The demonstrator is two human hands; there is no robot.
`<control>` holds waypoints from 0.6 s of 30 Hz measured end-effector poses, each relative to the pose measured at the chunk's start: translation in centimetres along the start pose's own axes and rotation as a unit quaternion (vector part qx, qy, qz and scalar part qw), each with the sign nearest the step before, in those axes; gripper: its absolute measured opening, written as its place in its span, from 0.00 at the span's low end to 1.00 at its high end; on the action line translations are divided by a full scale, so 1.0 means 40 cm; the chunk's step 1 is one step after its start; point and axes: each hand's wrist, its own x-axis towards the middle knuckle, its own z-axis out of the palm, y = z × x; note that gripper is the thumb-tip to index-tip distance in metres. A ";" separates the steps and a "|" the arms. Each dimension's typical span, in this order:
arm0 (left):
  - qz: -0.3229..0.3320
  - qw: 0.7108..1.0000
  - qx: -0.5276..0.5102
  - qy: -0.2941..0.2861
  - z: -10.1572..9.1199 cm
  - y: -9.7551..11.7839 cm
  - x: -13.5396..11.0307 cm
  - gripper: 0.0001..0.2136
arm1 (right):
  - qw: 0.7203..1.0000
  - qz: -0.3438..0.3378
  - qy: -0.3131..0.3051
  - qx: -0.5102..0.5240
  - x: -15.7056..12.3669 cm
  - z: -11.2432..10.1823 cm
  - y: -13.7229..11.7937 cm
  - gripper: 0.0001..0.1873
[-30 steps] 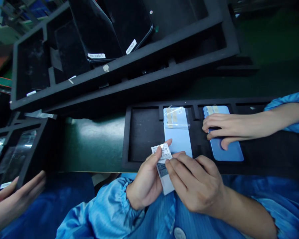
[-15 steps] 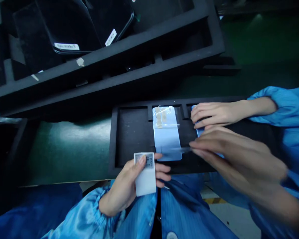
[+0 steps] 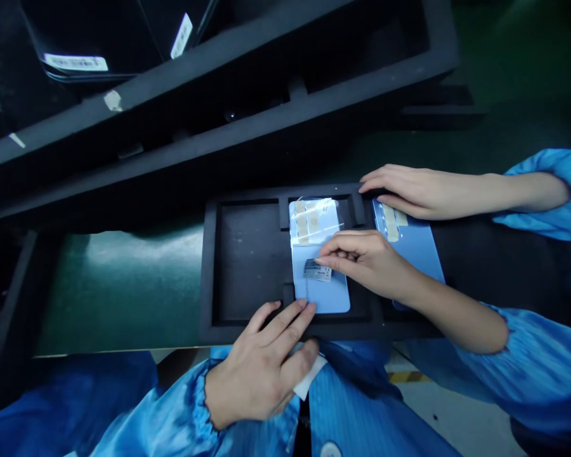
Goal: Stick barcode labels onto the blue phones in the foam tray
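Shifted since the earlier frame are the right hand [image 3: 368,266] and the small barcode label [image 3: 317,270]: the hand has been brought in over the tray, and the label is no longer on the white backing sheet [image 3: 308,379] but is laid on the back of a pale blue phone [image 3: 321,289].

That phone is seated in the middle recess of a black foam tray [image 3: 208,285], near the centre of the frame. A clear film with tan tabs [image 3: 314,222] covers its upper end, and its back otherwise looks clean and flat. The label sits slightly tilted, about midway down the back.

The right fingers [image 3: 337,249] are drawn narrowly together, with their tips at the label's right end. The left hand [image 3: 259,371] is spread wide, its fingertips near the phone's lower edge, and the backing sheet is tucked beneath it, though whether the sheet is gripped cannot be told.

A crooked label could result if it is dragged before being pressed flat, and trapped air could leave it raised. The film's loose edge could also be caught by the right hand.

A co-worker's hand [image 3: 423,192] is rested at upper right, just above a second blue phone [image 3: 409,244]. Black phones [image 3: 95,32] lie in foam trays at upper left.
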 end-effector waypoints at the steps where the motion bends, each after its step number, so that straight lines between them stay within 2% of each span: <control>1: -0.008 1.000 -0.004 -0.005 0.002 0.001 -0.001 0.25 | 1.000 -0.007 -0.004 -0.007 0.005 -0.003 0.004 0.06; 5: -0.012 1.000 0.010 -0.021 0.009 0.002 -0.002 0.24 | 0.998 -0.040 -0.017 -0.040 0.017 -0.011 0.012 0.06; 12: -0.020 0.998 -0.032 0.047 0.011 0.006 0.007 0.24 | 0.994 -0.065 -0.036 -0.079 0.027 -0.014 0.012 0.06; 18: -0.043 0.995 -0.081 0.028 0.011 0.005 0.003 0.24 | 0.994 -0.068 -0.039 -0.077 0.025 -0.013 0.017 0.05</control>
